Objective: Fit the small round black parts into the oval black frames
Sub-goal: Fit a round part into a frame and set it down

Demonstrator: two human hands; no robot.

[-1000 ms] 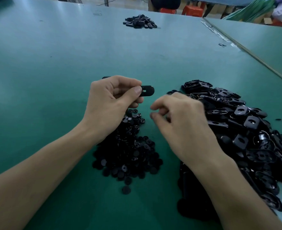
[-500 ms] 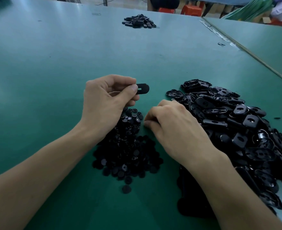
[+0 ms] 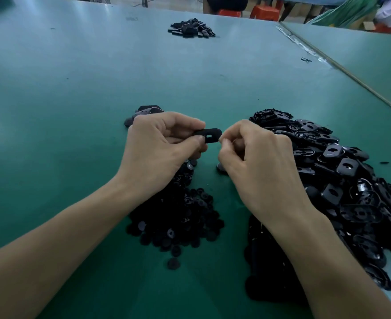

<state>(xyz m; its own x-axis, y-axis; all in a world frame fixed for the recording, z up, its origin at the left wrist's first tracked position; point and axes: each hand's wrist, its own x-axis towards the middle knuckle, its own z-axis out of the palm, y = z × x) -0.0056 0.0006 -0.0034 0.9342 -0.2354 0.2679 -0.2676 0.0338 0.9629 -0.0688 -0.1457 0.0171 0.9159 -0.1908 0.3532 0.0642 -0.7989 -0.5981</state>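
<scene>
My left hand [image 3: 160, 146] pinches one oval black frame [image 3: 209, 135] between thumb and fingers, holding it flat above the table with its slot facing up. My right hand [image 3: 254, 157] is right beside the frame's free end, its fingertips pinched together; whatever they hold is hidden by the fingers. A heap of small round black parts [image 3: 180, 217] lies under and behind my left wrist. A large heap of oval black frames [image 3: 341, 180] spreads to the right of my right hand.
The green table [image 3: 74, 111] stretches ahead. A few black frames [image 3: 147, 110] lie just beyond my left hand. A small pile of black pieces [image 3: 191, 28] sits at the far edge. A seam [image 3: 351, 72] to a second table runs along the right. One round part [image 3: 173, 264] lies loose near me.
My right hand rose from the round-parts heap and came up to the free end of the frame with pinched fingertips. My left hand kept hold of the frame and tilted it flatter.
</scene>
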